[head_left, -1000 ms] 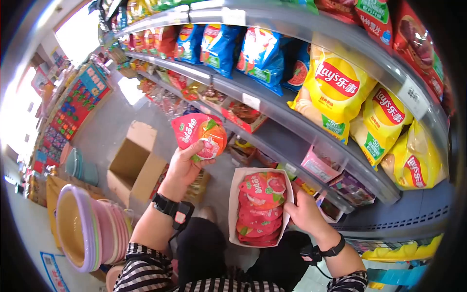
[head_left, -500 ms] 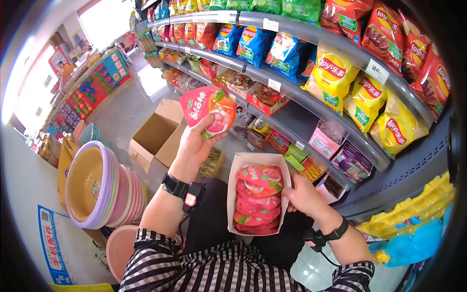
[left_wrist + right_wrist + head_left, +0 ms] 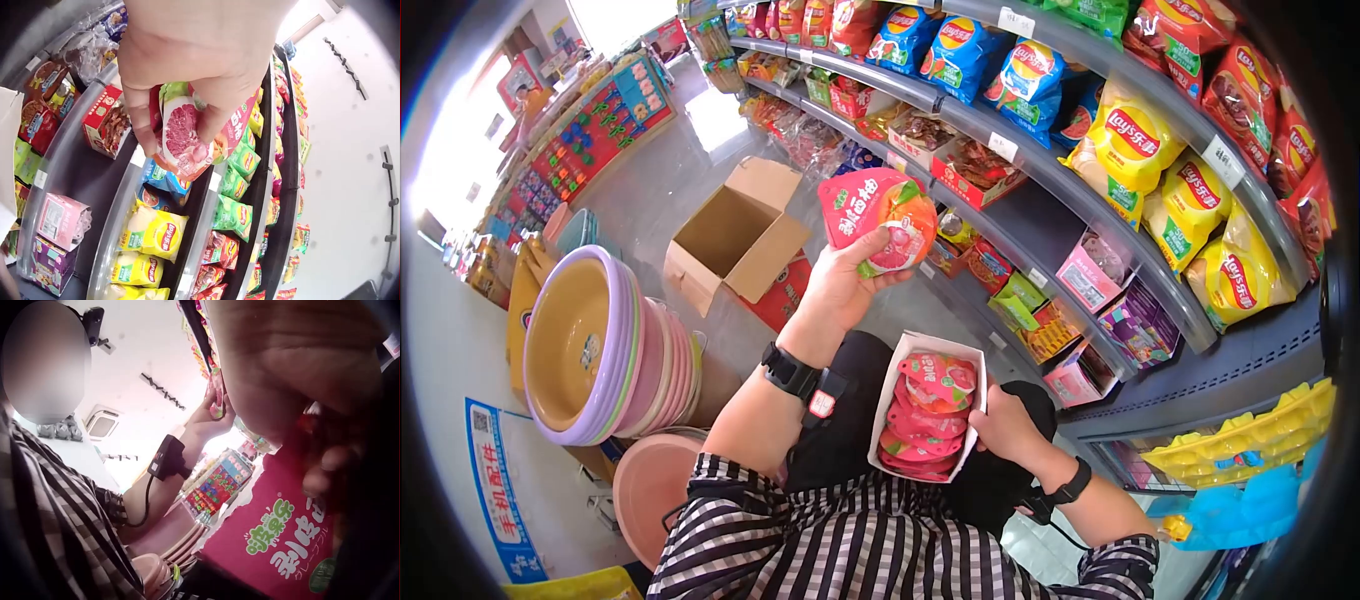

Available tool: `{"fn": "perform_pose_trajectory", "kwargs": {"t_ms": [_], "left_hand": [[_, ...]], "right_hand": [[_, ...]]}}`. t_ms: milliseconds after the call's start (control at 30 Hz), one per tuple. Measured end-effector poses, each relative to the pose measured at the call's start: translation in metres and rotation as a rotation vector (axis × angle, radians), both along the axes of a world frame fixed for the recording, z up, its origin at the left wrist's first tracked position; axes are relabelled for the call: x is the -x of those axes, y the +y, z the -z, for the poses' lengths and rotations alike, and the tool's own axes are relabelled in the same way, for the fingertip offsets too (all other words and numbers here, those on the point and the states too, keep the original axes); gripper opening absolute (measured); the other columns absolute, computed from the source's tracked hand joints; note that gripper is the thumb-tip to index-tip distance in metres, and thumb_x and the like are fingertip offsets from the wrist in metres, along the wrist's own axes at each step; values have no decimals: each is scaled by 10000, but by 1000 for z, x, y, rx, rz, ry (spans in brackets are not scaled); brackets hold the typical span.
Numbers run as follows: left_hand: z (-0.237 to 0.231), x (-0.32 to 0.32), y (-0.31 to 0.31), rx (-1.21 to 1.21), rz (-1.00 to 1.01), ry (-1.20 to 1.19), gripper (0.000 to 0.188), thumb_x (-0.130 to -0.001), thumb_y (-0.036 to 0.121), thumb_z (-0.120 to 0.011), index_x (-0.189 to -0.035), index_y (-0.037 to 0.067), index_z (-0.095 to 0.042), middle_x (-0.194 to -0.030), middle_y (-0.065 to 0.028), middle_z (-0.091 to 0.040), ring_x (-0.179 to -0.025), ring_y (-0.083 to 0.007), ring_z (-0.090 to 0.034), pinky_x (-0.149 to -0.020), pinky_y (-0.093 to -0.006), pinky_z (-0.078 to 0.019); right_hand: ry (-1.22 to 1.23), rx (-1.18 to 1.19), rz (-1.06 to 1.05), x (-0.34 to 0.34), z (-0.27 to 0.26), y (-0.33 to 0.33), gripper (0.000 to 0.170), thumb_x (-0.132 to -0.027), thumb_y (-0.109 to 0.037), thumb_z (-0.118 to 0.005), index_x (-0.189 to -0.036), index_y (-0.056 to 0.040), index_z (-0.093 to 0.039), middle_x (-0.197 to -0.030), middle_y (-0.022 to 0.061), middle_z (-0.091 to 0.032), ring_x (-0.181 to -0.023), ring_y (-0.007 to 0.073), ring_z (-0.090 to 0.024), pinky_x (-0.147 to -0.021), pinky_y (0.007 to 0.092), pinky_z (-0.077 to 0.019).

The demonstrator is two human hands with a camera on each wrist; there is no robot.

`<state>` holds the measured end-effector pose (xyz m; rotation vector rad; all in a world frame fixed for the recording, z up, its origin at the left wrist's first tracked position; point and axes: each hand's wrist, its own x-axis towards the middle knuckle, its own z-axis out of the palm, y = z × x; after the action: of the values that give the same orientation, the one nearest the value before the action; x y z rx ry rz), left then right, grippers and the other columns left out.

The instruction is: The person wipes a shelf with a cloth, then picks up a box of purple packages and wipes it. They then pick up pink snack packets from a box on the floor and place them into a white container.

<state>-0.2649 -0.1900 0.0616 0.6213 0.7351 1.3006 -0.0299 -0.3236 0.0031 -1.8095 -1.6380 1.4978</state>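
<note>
Pouch [image 3: 878, 215]: raised, pinched by left hand [image 3: 840, 288], thumb across its printed front. Sits toward 11 o'clock from the box [image 3: 945, 346]. Right hand [image 3: 1006, 425] grips that box at its 3 o'clock wall.

Handling, my guess: pouch light, pliable, slightly slick; contents probably soft, so a hard squeeze could dent them. Best hold: thumb and fingers flat on opposite faces, near an edge. Box likely stiff enough to carry by one wall, though thin card may bow.

Materials: pouch of glossy red film, grapefruit print, plump and rounded at 3 o'clock, cornered at 10. Spare pouches [image 3: 925, 425] overlap inside the box, crinkled. Box white card inside, magenta outside, lip ragged in right wrist view. Carton [image 3: 750, 262], 9 o'clock from the pouch: plain brown cardboard, flap up. Tubs [image 3: 580, 350] at 8 o'clock: smooth, round, nested, apparently plastic.
</note>
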Motion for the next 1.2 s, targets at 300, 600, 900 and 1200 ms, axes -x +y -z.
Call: {"fn": "perform_pose_trajectory", "kwargs": {"t_ms": [300,600,900,1200], "left_hand": [[11,-8,1,9,24,30,298,-897,141,-629,-1169,42,-558,-1101,-95,-654,-951,-245,-663,-716,-421,-577],[25,-17,1,44,49,70,367,-877,157,-660,-1207,55,-538,-1118,-94,-646,-947,-244,-658,-733,-422,-560],[37,-28,-12,25,123,70,348,-856,112,-675,-1178,42,-564,-1083,-88,-654,-915,-215,-664,-684,-384,-575],[36,-28,-10,17,98,100,347,-853,113,-677,-1177,56,-567,-1065,-87,-659,-901,-222,-665,-696,-396,-569]], "right_hand": [[66,12,41,-18,-5,10,465,-846,-48,-495,-1302,-18,-408,-752,120,-639,-490,174,-609,-456,288,-497],[75,-23,20,-19,-17,3,567,-824,-75,-489,-1352,42,-319,-814,233,-655,-556,282,-660,-551,378,-534],[97,-146,18,-17,-31,9,542,-793,-70,-515,-1290,69,-352,-746,219,-648,-551,313,-658,-541,385,-534],[93,-210,30,-10,-36,30,585,-779,-83,-517,-1335,27,-374,-662,183,-641,-522,275,-652,-534,377,-524]]}}
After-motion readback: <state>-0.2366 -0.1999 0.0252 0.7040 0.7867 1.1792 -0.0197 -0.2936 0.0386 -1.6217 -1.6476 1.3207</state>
